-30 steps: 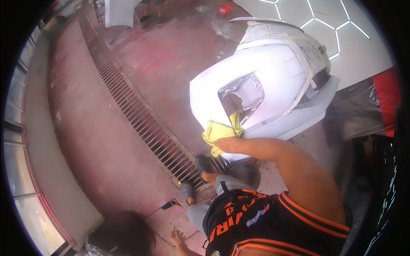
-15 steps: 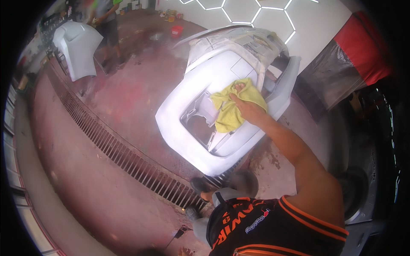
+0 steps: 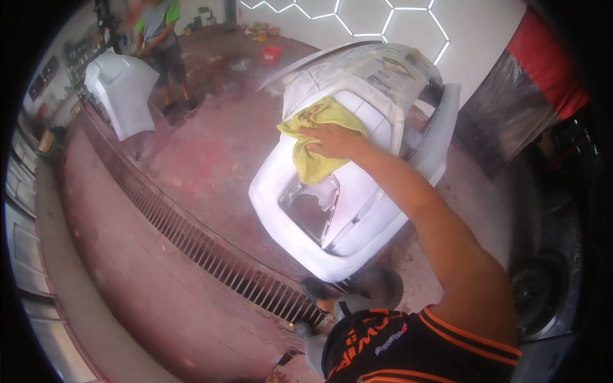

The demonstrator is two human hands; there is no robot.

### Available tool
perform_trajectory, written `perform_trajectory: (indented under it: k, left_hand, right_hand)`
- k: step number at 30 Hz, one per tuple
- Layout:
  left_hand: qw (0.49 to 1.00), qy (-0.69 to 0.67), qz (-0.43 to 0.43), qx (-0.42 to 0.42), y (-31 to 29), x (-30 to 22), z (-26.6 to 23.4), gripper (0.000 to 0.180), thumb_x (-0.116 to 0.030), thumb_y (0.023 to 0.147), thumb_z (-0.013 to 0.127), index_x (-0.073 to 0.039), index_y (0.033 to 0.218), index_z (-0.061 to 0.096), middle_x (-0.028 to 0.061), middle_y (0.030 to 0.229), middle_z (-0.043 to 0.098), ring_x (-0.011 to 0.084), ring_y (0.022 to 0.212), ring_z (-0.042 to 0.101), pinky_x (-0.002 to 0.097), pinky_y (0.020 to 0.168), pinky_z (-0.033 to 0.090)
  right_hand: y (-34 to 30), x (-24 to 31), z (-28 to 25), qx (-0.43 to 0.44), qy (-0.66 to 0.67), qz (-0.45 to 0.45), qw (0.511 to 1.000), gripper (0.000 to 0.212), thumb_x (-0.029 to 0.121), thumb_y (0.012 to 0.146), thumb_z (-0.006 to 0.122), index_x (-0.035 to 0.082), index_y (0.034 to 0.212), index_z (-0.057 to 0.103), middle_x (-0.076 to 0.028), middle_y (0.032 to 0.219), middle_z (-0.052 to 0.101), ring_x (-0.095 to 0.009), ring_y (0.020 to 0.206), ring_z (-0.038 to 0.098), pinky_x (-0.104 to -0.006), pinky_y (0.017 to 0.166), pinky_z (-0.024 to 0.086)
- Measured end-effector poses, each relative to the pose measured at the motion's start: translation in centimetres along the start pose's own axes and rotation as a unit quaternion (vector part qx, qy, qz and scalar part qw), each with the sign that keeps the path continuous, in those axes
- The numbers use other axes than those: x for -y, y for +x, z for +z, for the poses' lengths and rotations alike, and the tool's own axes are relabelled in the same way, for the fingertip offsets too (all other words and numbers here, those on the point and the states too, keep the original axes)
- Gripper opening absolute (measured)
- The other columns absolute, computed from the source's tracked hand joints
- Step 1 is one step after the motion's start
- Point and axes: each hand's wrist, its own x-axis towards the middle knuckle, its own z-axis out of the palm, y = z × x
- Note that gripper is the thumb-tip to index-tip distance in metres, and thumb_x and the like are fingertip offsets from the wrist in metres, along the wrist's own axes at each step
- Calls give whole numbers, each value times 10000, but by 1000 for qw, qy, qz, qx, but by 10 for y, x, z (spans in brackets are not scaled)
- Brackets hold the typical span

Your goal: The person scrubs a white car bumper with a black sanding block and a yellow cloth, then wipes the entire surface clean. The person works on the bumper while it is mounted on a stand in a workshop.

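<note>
My right hand presses a yellow-green cloth onto a pale grey-white car bumper. Part of the cloth folds up over the fingers, so their tips are partly hidden. The cloth's lower corner hangs at the upper edge of a large opening in the bumper. Masking paper with taped edges covers the far part of the piece. My left hand does not show.
A floor drain grating runs along the left to my feet. Further back a person stands beside another pale bumper. A red bucket sits on the far floor. At right are a red-and-grey cover and a wheel.
My right hand has slid the cloth up and left across the bumper, away from beside the opening to the surface above it. The whole view has shifted slightly.
</note>
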Motion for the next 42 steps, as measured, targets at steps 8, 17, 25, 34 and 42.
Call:
perform_trajectory:
  k: [8, 17, 25, 34, 42]
  left_hand:
    - [1000, -8, 9, -14, -30, -23, 26, 466, -247, 990, 618, 0, 1375, 526, 176, 1220, 670, 343, 1015, 673, 488, 802, 562]
    - [1000, 16, 5, -8, -28, -38, 28, 458, -263, 1002, 592, 10, 1365, 533, 192, 1246, 645, 347, 1044, 660, 474, 850, 550]
    - [998, 55, 21, 13, -25, -58, 4, 468, -278, 993, 600, 6, 1359, 536, 198, 1222, 644, 344, 1037, 662, 472, 840, 547]
    - [997, 68, 29, 8, -36, -55, -60, 479, -295, 983, 609, 1, 1353, 539, 204, 1195, 642, 341, 1028, 665, 471, 828, 544]
    - [996, 89, 17, -7, -39, -50, -98, 488, -309, 975, 618, -4, 1348, 542, 210, 1171, 640, 338, 1021, 668, 470, 818, 541]
  right_hand:
    - [54, 46, 101, 88, 15, -179, 980, 455, 320, 985, 567, 114, 1390, 538, -192, 1296, 612, -366, 1229, 563, -468, 1048, 429]
    - [-19, -23, 1, -139, 68, 24, 988, 557, 310, 992, 571, 124, 1499, 434, -246, 1324, 597, -411, 1222, 570, -473, 1051, 435]
    - [-79, -27, 41, -356, 22, 174, 918, 669, 332, 957, 602, 134, 1554, 376, -252, 1652, 151, -472, 1525, 65, -525, 1246, 42]
    - [-128, 50, 118, -419, 28, 253, 872, 648, 5, 911, 482, 40, 1544, 349, -284, 1650, 121, -485, 1526, 74, -537, 1240, 74]
    - [-186, 153, 201, -148, 142, 196, 959, 617, 48, 963, 417, -20, 1555, 256, -307, 1636, 128, -455, 1525, 118, -487, 1257, 129]
